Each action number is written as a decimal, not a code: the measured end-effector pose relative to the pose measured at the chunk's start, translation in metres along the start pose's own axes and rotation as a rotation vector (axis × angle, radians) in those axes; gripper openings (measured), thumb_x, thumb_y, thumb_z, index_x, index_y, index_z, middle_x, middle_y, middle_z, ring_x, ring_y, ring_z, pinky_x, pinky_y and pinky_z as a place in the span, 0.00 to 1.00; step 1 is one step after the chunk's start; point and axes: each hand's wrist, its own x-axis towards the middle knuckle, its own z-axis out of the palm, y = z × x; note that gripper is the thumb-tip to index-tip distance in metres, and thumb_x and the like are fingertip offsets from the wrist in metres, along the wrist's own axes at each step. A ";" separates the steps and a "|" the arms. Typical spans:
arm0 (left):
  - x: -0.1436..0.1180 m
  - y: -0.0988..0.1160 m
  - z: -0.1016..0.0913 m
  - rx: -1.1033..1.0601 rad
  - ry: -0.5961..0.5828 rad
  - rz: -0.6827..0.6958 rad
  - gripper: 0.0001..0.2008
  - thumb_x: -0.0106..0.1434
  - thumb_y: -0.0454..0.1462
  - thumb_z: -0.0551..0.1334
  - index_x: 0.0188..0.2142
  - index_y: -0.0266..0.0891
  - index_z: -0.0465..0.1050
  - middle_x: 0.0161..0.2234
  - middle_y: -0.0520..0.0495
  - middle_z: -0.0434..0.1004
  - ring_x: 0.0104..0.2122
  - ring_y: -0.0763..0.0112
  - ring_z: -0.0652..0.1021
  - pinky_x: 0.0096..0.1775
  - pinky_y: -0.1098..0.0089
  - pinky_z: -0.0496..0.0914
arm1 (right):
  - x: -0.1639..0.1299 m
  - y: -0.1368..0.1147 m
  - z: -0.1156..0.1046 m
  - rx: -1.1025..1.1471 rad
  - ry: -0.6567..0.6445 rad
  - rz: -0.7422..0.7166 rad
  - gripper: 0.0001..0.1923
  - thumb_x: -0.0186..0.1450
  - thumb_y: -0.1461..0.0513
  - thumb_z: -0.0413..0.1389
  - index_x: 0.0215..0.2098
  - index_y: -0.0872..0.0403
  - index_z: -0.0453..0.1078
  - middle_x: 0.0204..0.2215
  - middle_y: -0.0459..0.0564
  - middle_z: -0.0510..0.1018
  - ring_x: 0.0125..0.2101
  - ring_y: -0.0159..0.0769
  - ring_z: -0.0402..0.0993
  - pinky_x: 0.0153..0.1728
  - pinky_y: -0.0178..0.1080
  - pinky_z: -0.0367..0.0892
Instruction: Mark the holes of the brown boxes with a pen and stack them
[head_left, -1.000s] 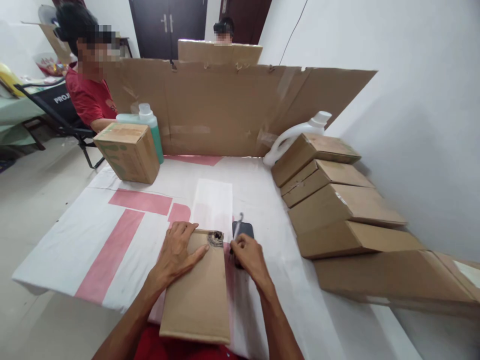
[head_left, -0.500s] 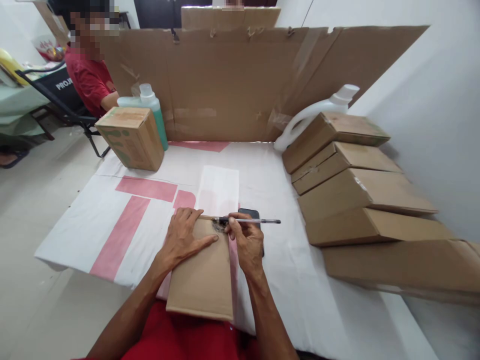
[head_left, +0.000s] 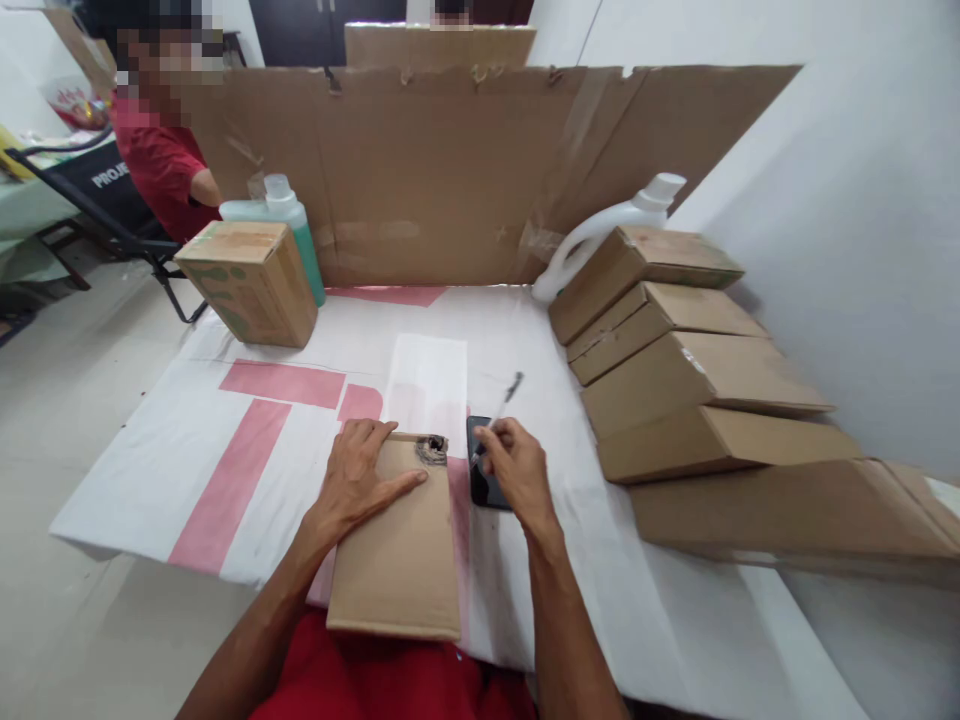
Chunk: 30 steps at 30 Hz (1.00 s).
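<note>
Over phone (head_left: pixel 484 478), pen (head_left: pixel 501 404) angled up-right

Flat brown cardboard piece (head_left: pixel 397 545) lies lengthwise at the near table edge, its near end hanging over. A dark smudged patch (head_left: pixel 433 449) marks its far right corner. The thin brush (head_left: pixel 501 408) is lifted just right of that corner, slanting far-right, dark end up.

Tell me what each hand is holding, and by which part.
The right hand pinches a pen by its lower end. The left hand holds nothing; it lies flat on the cardboard sheet.
</note>
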 end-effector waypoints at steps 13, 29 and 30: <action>0.001 -0.001 -0.003 -0.021 -0.005 -0.001 0.29 0.61 0.53 0.71 0.56 0.42 0.73 0.51 0.42 0.78 0.53 0.51 0.75 0.56 0.51 0.70 | -0.021 0.009 0.014 -0.671 -0.037 0.112 0.15 0.73 0.54 0.55 0.49 0.57 0.70 0.47 0.64 0.80 0.47 0.52 0.78 0.39 0.41 0.66; 0.002 -0.005 0.000 -0.034 0.003 0.024 0.30 0.61 0.53 0.70 0.57 0.41 0.73 0.50 0.42 0.77 0.51 0.51 0.75 0.54 0.50 0.71 | -0.017 0.016 0.013 -0.782 0.067 0.304 0.26 0.65 0.51 0.61 0.53 0.60 0.67 0.52 0.66 0.71 0.56 0.60 0.70 0.49 0.53 0.70; 0.002 -0.006 0.000 -0.034 0.003 0.028 0.30 0.61 0.54 0.70 0.57 0.41 0.73 0.50 0.42 0.78 0.51 0.51 0.75 0.54 0.50 0.71 | -0.018 0.014 0.014 -0.782 0.074 0.305 0.26 0.65 0.51 0.60 0.54 0.61 0.66 0.52 0.66 0.71 0.56 0.60 0.70 0.49 0.53 0.70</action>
